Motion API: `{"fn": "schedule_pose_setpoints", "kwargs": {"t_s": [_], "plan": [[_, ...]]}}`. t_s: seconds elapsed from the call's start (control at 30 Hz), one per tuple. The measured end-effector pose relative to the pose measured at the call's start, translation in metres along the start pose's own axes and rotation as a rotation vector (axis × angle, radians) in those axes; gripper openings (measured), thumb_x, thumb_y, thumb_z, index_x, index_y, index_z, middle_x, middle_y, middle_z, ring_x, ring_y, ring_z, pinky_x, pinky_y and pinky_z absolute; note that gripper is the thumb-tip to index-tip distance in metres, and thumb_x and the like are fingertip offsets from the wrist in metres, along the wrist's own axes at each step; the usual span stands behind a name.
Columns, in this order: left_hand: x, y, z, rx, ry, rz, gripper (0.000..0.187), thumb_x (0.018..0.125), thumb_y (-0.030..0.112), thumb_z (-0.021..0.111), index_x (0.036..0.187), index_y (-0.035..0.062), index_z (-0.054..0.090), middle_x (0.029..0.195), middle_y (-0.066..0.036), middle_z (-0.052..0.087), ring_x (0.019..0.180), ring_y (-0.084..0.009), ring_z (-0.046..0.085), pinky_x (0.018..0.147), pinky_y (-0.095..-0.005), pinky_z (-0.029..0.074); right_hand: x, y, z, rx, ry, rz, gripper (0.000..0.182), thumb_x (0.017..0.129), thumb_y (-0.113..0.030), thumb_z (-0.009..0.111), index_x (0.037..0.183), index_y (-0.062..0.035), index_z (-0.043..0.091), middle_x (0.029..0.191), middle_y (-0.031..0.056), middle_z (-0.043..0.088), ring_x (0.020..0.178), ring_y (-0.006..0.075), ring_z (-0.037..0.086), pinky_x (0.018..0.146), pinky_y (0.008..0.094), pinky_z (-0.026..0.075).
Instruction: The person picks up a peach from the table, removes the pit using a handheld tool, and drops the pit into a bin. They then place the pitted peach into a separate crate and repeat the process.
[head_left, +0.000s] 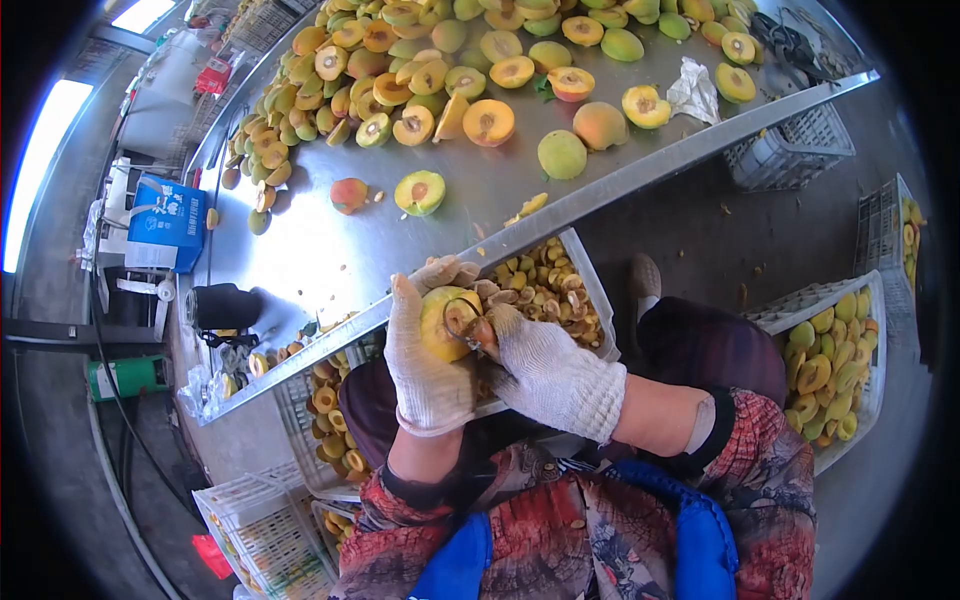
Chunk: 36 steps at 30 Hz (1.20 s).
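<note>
My left hand, in a white knit glove, is wrapped around a yellow peach half above the table's front edge. The peach's cut side is turned toward my right hand, also gloved. Its fingers grip a pitting tool, whose curved metal loop lies against the middle of the fruit. Most of the handle is hidden in the glove. Below my hands stands a crate of small peach pieces and pits. On the metal table, a halved peach and a reddish one lie closest.
A large heap of halved peaches covers the far part of the table. Crumpled white paper lies near its raised edge. At my right is a crate of peach halves; more white crates stand left. A blue box sits beyond the table's left side.
</note>
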<state>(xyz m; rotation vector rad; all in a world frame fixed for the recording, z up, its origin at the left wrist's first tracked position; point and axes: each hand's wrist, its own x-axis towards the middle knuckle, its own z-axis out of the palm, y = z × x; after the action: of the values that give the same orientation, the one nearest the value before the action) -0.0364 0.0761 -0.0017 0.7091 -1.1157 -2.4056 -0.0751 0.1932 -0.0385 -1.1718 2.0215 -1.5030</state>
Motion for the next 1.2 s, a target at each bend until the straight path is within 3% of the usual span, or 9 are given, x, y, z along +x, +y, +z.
{"fn": "schedule_pose_setpoints", "kwargs": {"t_s": [0.1, 0.2, 0.5, 0.6, 0.8, 0.9, 0.93, 1.07, 1.2], "plan": [[-0.002, 0.001, -0.006, 0.031, -0.045, -0.027, 0.046, 0.097, 0.046, 0.044, 0.101, 0.0010, 0.057, 0.091, -0.015, 0.060, 0.072, -0.0221, 0.060, 0.063, -0.0313, 0.051, -0.006, 0.000, 0.002, 0.031, 0.006, 0.003, 0.029, 0.084, -0.016, 0.056, 0.108, -0.0034, 0.049, 0.085, 0.0241, 0.060, 0.078, 0.0425, 0.060, 0.066, 0.0500, 0.050], [-0.003, 0.002, -0.011, 0.064, -0.083, -0.062, 0.048, 0.095, 0.046, 0.046, 0.097, -0.0002, 0.057, 0.089, -0.016, 0.058, 0.081, -0.0292, 0.059, 0.074, -0.0408, 0.052, -0.007, -0.002, 0.001, -0.047, -0.033, -0.044, 0.029, 0.084, -0.017, 0.055, 0.108, -0.0009, 0.048, 0.084, 0.0248, 0.059, 0.078, 0.0427, 0.060, 0.065, 0.0499, 0.050], [-0.003, 0.000, -0.023, 0.347, -0.072, 0.022, 0.045, 0.097, 0.044, 0.043, 0.097, 0.0009, 0.055, 0.093, -0.015, 0.058, 0.083, -0.0248, 0.058, 0.071, -0.0367, 0.050, -0.011, -0.010, 0.001, 0.154, -0.225, 0.247, 0.035, 0.082, -0.017, 0.064, 0.111, -0.0019, 0.051, 0.094, 0.0238, 0.059, 0.082, 0.0425, 0.060, 0.069, 0.0468, 0.051], [-0.009, -0.003, -0.017, 0.428, -0.093, 0.153, 0.047, 0.097, 0.046, 0.041, 0.098, 0.0007, 0.054, 0.094, -0.015, 0.057, 0.085, -0.0234, 0.057, 0.072, -0.0360, 0.049, -0.016, -0.006, 0.012, 0.160, -0.079, 0.061, 0.028, 0.086, -0.019, 0.055, 0.106, -0.0012, 0.051, 0.084, 0.0252, 0.059, 0.078, 0.0426, 0.060, 0.067, 0.0497, 0.050], [0.003, 0.016, -0.022, 0.564, -0.253, -0.152, 0.051, 0.097, 0.048, 0.038, 0.104, -0.0005, 0.054, 0.097, -0.015, 0.057, 0.088, -0.0242, 0.057, 0.079, -0.0373, 0.049, -0.012, -0.005, 0.006, 0.070, -0.155, 0.147, 0.030, 0.085, -0.021, 0.055, 0.106, 0.0004, 0.052, 0.084, 0.0263, 0.059, 0.079, 0.0434, 0.060, 0.068, 0.0493, 0.050], [0.007, 0.001, -0.029, 0.274, -0.386, 0.066, 0.054, 0.097, 0.049, 0.037, 0.104, -0.0010, 0.055, 0.097, -0.016, 0.058, 0.087, -0.0249, 0.059, 0.079, -0.0383, 0.050, -0.010, -0.008, 0.002, 0.197, -0.229, 0.264, 0.031, 0.085, -0.021, 0.055, 0.106, 0.0012, 0.052, 0.085, 0.0258, 0.060, 0.080, 0.0436, 0.060, 0.069, 0.0491, 0.050], [0.002, -0.002, -0.021, 0.343, -0.295, 0.203, 0.048, 0.095, 0.045, 0.045, 0.102, -0.0014, 0.056, 0.096, -0.016, 0.059, 0.087, -0.0247, 0.060, 0.078, -0.0385, 0.051, -0.010, -0.008, 0.002, 0.183, -0.226, 0.253, 0.030, 0.085, -0.021, 0.055, 0.105, 0.0012, 0.052, 0.084, 0.0258, 0.060, 0.081, 0.0436, 0.060, 0.069, 0.0490, 0.050], [0.002, 0.006, -0.027, 0.452, -0.249, 0.033, 0.033, 0.085, 0.029, 0.062, 0.097, -0.0016, 0.059, 0.090, -0.016, 0.062, 0.081, -0.0237, 0.061, 0.075, -0.0376, 0.052, -0.012, -0.011, 0.005, 0.177, -0.234, 0.260, 0.028, 0.085, -0.021, 0.054, 0.102, 0.0012, 0.053, 0.082, 0.0259, 0.060, 0.082, 0.0436, 0.061, 0.071, 0.0485, 0.050], [0.009, 0.012, -0.031, 0.620, -0.281, -0.010, 0.030, 0.083, 0.027, 0.063, 0.091, -0.0026, 0.060, 0.085, -0.015, 0.063, 0.076, -0.0220, 0.062, 0.071, -0.0340, 0.052, -0.016, -0.008, 0.011, 0.115, -0.183, 0.201, 0.026, 0.085, -0.020, 0.054, 0.099, 0.0013, 0.052, 0.080, 0.0254, 0.060, 0.079, 0.0415, 0.062, 0.069, 0.0474, 0.051]]}}
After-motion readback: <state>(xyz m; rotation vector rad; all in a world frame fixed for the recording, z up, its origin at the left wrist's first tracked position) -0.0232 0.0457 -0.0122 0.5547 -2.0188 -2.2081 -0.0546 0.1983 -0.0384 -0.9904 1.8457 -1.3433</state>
